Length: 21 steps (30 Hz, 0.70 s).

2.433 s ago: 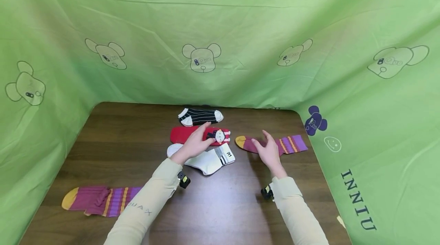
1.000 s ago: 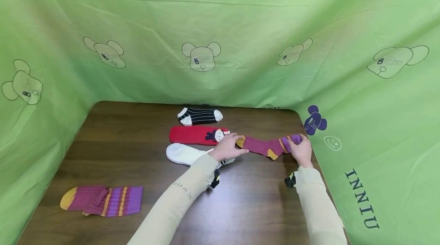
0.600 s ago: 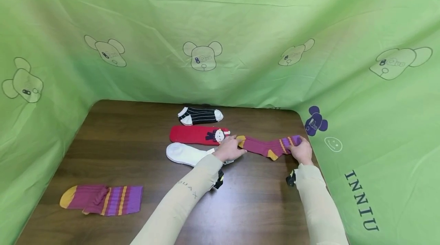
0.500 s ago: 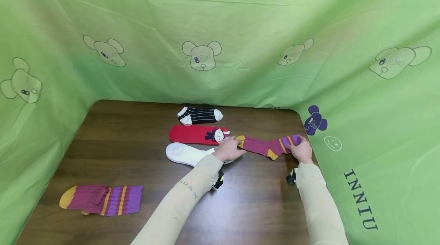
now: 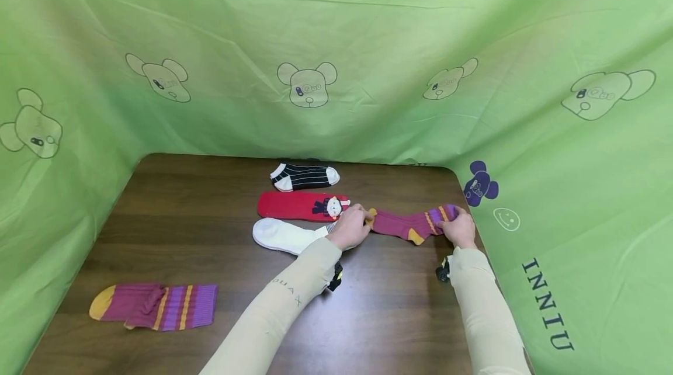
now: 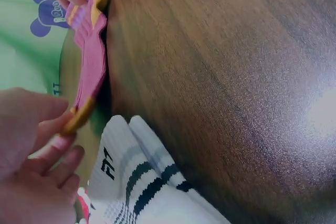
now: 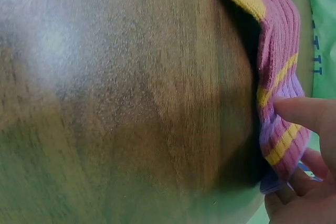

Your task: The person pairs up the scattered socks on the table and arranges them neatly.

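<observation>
A maroon sock (image 5: 394, 225) with a yellow toe, yellow heel and purple striped cuff stretches between my two hands at the table's right side. My left hand (image 5: 351, 228) pinches its yellow toe (image 6: 79, 118) between thumb and fingers, seen close in the left wrist view. At the other end, my right hand (image 5: 460, 229) grips the striped cuff (image 7: 283, 137), thumb on the near face and fingers behind. Under my left hand and wrist lies a white sock (image 5: 284, 236) with dark stripes, its cuff partly hidden in the head view.
A matching maroon sock (image 5: 152, 306) lies at the front left, bunched near its heel. Behind the white sock are a red sock (image 5: 289, 205) with a cartoon figure and a black pinstriped sock (image 5: 307, 177). Green printed cloth (image 5: 310, 24) walls the brown table (image 5: 210, 235).
Both hands moved right from above the socks and took hold of the maroon sock by toe and cuff. Most recently, the left fingers closed and lifted the toe slightly.
</observation>
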Motion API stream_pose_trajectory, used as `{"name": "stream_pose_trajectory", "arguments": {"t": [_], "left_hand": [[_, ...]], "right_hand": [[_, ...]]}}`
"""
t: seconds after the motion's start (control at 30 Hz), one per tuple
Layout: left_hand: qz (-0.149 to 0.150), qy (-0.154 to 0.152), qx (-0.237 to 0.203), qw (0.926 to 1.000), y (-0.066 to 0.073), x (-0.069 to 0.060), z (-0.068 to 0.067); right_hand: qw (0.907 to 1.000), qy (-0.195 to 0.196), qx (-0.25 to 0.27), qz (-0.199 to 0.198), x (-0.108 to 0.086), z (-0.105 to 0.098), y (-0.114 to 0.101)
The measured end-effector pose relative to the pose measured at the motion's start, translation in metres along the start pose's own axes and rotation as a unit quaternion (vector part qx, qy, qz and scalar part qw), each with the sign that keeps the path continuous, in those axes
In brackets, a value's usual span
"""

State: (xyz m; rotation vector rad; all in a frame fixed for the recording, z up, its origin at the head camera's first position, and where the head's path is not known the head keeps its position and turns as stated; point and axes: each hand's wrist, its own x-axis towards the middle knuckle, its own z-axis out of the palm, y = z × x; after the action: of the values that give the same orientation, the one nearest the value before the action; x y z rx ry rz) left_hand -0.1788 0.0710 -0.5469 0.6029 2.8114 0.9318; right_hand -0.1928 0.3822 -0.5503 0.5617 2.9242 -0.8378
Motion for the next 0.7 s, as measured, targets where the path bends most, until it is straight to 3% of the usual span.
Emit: {"name": "stream_pose_trajectory", "arguments": {"t": [0.13,0.23,0.4,0.5,0.6,0.7], "left_hand": [[0.02,0.049,-0.031,0.9981,0.006,0.0,-0.001],[0.037,0.066,-0.056,0.9956,0.011,0.0,-0.001],[0.016,0.043,-0.109,0.993,0.016,-0.003,0.001],[0.004,0.027,-0.093,0.9953,0.016,-0.005,0.002],[0.009,0.017,-0.062,0.9979,0.014,-0.007,0.002],[0.015,0.011,-0.06,0.998,0.013,-0.01,0.001]], "right_hand": [[0.9998,-0.021,-0.003,0.005,-0.003,-0.003,-0.003],[0.999,-0.044,0.002,0.0,-0.004,-0.004,-0.004],[0.9986,-0.046,-0.016,-0.022,-0.005,-0.004,0.002],[0.9987,-0.035,-0.028,-0.025,-0.007,-0.003,0.006],[0.9989,-0.023,-0.028,-0.028,-0.011,-0.002,0.008],[0.999,-0.011,-0.015,-0.041,-0.018,-0.004,0.007]]}}
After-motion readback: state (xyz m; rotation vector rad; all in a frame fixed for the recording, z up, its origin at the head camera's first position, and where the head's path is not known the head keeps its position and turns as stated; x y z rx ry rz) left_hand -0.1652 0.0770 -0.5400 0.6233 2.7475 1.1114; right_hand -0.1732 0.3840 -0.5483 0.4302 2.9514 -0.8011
